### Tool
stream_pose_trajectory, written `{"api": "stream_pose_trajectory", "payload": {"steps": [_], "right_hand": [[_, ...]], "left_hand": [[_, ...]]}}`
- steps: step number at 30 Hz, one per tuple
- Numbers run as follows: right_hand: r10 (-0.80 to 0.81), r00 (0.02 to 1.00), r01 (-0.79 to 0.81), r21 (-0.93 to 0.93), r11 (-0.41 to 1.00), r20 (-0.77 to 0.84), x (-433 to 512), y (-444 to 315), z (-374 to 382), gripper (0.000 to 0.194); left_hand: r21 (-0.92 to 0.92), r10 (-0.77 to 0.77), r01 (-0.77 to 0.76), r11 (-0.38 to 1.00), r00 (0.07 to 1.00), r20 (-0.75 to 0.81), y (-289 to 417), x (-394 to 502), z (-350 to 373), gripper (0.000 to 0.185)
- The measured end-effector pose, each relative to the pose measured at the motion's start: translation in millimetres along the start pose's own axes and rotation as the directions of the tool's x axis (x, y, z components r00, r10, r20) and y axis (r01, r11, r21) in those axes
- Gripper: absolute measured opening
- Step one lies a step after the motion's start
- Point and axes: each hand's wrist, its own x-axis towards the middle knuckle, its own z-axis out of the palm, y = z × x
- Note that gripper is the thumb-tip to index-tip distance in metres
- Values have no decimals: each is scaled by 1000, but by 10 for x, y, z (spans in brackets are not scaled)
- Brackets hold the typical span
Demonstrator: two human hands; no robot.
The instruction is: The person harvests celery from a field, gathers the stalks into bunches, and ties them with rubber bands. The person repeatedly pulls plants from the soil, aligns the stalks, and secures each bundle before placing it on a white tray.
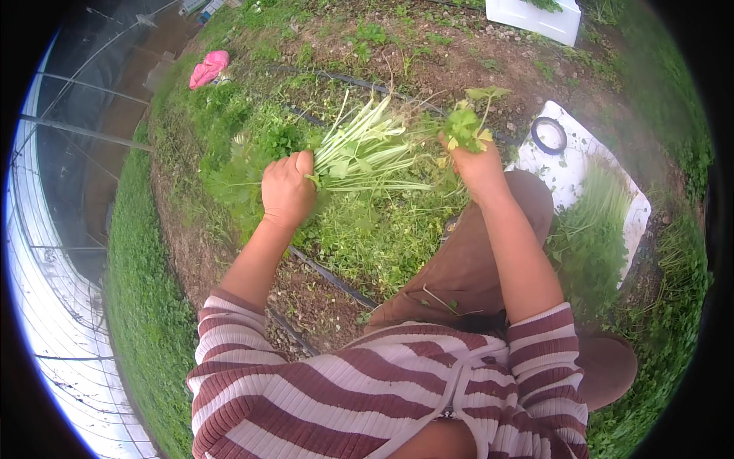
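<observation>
My left hand [288, 186] is closed around a bunch of leafy celery-like greens [367, 152]. Their pale stalks and thin roots point right, and the leaves fan out to the left behind my hand. Apart from the bunch, my right hand [475, 163] grips a few loose leafy sprigs [465, 123], some of them yellowed. At my right, a white board [573, 175] lies on the ground. On it rest a roll of dark tape [549, 136] and a pile of stalks [602, 212] with leaves toward me.
Cut leaves and stems litter the soil [304, 321] around a black drip hose [332, 278]. A white foam box [536, 20] with greens stands at the far right. A pink bag [209, 69] lies far left. Dense green plants [146, 298] line the left side beside the greenhouse wall [63, 287].
</observation>
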Motion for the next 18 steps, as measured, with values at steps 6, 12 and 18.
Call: {"api": "stream_pose_trajectory", "payload": {"steps": [6, 12, 18], "right_hand": [[-71, 984, 97, -157, 983, 163, 39, 53, 54, 30], [128, 943, -70, 194, 978, -306, 29, -105, -45, 29], [-208, 927, 354, -545, 760, 313, -71, 9, 24, 36]], "left_hand": [[110, 137, -136, 985, 991, 1, 74, 148, -35, 31], [164, 152, -150, 975, 988, -4, -47, 179, -127, 31], [118, 238, -240, 964, 971, 28, 13, 226, -72, 38]]}}
